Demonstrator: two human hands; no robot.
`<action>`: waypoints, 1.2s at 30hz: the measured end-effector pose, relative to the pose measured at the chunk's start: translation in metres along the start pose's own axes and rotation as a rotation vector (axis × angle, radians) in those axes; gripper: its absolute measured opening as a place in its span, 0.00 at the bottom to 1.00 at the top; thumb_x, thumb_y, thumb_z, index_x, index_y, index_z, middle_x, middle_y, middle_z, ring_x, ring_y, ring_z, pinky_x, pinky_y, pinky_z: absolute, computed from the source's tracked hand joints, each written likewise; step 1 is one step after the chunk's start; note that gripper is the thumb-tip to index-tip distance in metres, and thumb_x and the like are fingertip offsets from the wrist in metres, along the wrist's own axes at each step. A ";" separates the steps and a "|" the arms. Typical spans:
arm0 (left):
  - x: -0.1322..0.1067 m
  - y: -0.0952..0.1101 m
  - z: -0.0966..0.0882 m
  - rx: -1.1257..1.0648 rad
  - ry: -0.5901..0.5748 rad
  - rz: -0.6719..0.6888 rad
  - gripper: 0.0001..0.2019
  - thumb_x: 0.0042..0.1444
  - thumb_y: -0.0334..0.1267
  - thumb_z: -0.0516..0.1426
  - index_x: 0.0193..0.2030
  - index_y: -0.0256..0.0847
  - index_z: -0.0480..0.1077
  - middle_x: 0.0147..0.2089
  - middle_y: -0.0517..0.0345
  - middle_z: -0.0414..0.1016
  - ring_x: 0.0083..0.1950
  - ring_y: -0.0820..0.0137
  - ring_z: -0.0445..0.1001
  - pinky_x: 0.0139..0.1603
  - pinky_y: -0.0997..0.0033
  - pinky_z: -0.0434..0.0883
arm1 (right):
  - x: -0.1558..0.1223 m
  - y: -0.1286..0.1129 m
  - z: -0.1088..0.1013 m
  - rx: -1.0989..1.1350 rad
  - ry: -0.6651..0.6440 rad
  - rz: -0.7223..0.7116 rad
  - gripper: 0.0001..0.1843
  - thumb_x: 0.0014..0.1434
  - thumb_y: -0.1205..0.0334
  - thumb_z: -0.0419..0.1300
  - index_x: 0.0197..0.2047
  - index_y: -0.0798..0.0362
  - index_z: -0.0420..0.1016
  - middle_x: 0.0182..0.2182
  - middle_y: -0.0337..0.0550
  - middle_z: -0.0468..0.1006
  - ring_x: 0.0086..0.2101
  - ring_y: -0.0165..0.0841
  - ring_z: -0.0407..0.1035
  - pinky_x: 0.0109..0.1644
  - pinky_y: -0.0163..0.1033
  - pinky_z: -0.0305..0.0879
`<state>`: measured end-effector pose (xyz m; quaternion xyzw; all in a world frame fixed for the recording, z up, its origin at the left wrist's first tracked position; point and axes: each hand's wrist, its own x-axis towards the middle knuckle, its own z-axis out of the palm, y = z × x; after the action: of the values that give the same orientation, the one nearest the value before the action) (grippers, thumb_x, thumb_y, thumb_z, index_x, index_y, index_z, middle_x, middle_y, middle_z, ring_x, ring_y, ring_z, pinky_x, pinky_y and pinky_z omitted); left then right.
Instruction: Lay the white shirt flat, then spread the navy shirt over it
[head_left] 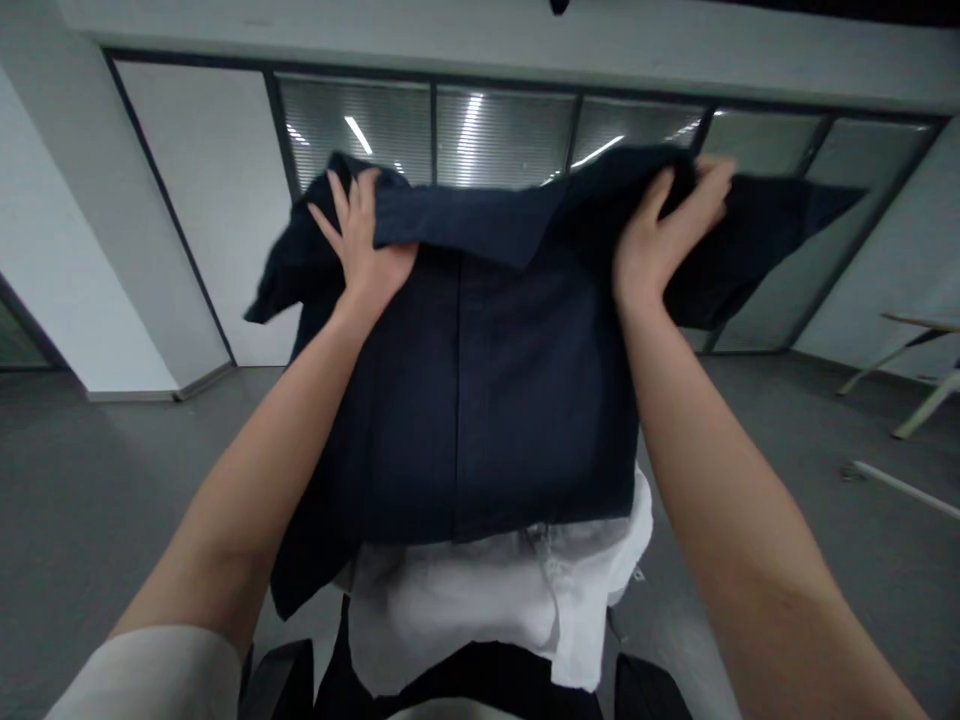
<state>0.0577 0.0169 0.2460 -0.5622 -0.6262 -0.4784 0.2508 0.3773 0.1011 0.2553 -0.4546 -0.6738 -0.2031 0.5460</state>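
Note:
A dark navy shirt (495, 400) hangs spread out in front of me, with its collar at the top and its front placket running down the middle. My left hand (364, 235) holds it near the left shoulder; its fingers show on the cloth and the thumb is hidden. At the right shoulder, my right hand (671, 225) grips the cloth, fingers partly behind the fabric. The two sleeves stick out to either side. Below the shirt's hem a crumpled white garment (465, 600) lies close to my body, its upper part covered by the shirt.
Glass partition panels with blinds (502, 130) stand behind the shirt, beside a white door panel (210, 200). On the right are a table edge (922, 322) and pale furniture legs on the grey floor (750, 420). Black chair-like parts (277, 680) show at the bottom.

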 end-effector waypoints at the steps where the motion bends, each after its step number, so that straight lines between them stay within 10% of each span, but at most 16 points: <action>1: -0.014 -0.007 0.021 0.008 -0.082 0.014 0.34 0.58 0.38 0.59 0.70 0.38 0.54 0.73 0.49 0.55 0.78 0.51 0.36 0.73 0.37 0.32 | -0.021 0.005 0.013 -0.088 0.106 0.202 0.27 0.73 0.48 0.31 0.64 0.46 0.58 0.61 0.52 0.64 0.63 0.43 0.50 0.69 0.56 0.49; 4: -0.069 -0.030 0.086 0.161 -0.410 0.003 0.29 0.59 0.41 0.58 0.67 0.36 0.59 0.67 0.37 0.62 0.72 0.46 0.54 0.69 0.39 0.53 | -0.089 0.028 0.062 -0.276 -0.286 0.539 0.23 0.71 0.55 0.44 0.61 0.59 0.63 0.59 0.60 0.67 0.60 0.52 0.57 0.60 0.59 0.57; 6: -0.106 -0.046 0.123 0.258 -0.823 -0.065 0.27 0.62 0.46 0.55 0.65 0.37 0.61 0.64 0.34 0.64 0.66 0.45 0.64 0.62 0.44 0.64 | -0.133 0.050 0.094 -0.424 -0.715 0.573 0.23 0.69 0.59 0.46 0.62 0.60 0.65 0.59 0.62 0.67 0.60 0.56 0.57 0.58 0.59 0.59; 8: -0.137 -0.061 0.153 0.285 -0.954 -0.071 0.32 0.56 0.47 0.61 0.65 0.36 0.63 0.67 0.30 0.59 0.62 0.42 0.68 0.58 0.45 0.67 | -0.171 0.069 0.120 -0.458 -0.863 0.581 0.19 0.63 0.66 0.53 0.56 0.61 0.72 0.55 0.65 0.71 0.58 0.58 0.60 0.57 0.61 0.58; 12: -0.163 -0.079 0.192 0.314 -0.934 0.199 0.37 0.52 0.39 0.64 0.69 0.40 0.60 0.70 0.34 0.51 0.63 0.43 0.65 0.60 0.44 0.66 | -0.207 0.088 0.155 -0.465 -0.927 0.432 0.26 0.59 0.70 0.55 0.61 0.56 0.70 0.61 0.61 0.65 0.61 0.56 0.56 0.63 0.61 0.51; 18: -0.154 -0.086 0.228 0.129 -0.950 0.502 0.37 0.51 0.28 0.59 0.70 0.49 0.61 0.65 0.44 0.53 0.38 0.69 0.76 0.42 0.65 0.74 | -0.193 0.092 0.196 -0.203 -1.176 -0.178 0.41 0.51 0.79 0.55 0.66 0.44 0.67 0.60 0.55 0.66 0.57 0.50 0.62 0.58 0.52 0.61; 21: -0.157 -0.095 0.237 -0.072 -0.977 0.594 0.34 0.50 0.26 0.57 0.66 0.48 0.67 0.61 0.49 0.64 0.39 0.70 0.77 0.44 0.67 0.74 | -0.187 0.101 0.209 0.032 -1.259 -0.155 0.36 0.48 0.79 0.55 0.59 0.47 0.76 0.56 0.51 0.73 0.55 0.48 0.66 0.60 0.53 0.61; 26: -0.156 -0.110 0.250 -0.458 -0.995 0.121 0.16 0.55 0.31 0.53 0.46 0.39 0.78 0.37 0.55 0.79 0.32 0.69 0.78 0.38 0.71 0.75 | -0.180 0.114 0.224 0.641 -1.131 0.097 0.19 0.51 0.69 0.55 0.43 0.53 0.82 0.43 0.43 0.82 0.47 0.40 0.74 0.56 0.44 0.66; 31: -0.134 -0.105 0.262 -0.383 -0.929 -0.166 0.19 0.62 0.52 0.54 0.47 0.39 0.73 0.34 0.56 0.78 0.22 0.70 0.75 0.30 0.71 0.71 | -0.171 0.110 0.264 0.400 -0.924 0.351 0.19 0.64 0.57 0.49 0.38 0.55 0.80 0.40 0.45 0.83 0.45 0.41 0.74 0.51 0.42 0.68; 36: -0.130 -0.100 0.279 0.084 -0.713 -0.151 0.22 0.65 0.50 0.53 0.60 0.40 0.62 0.47 0.43 0.78 0.47 0.54 0.79 0.45 0.62 0.72 | -0.181 0.108 0.308 0.101 -1.030 0.432 0.22 0.67 0.49 0.51 0.41 0.59 0.78 0.43 0.58 0.81 0.47 0.47 0.74 0.52 0.46 0.66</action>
<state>0.0570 0.2116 -0.0132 -0.6349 -0.7332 -0.2435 0.0036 0.2961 0.3225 -0.0346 -0.5961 -0.7539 0.1939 0.1967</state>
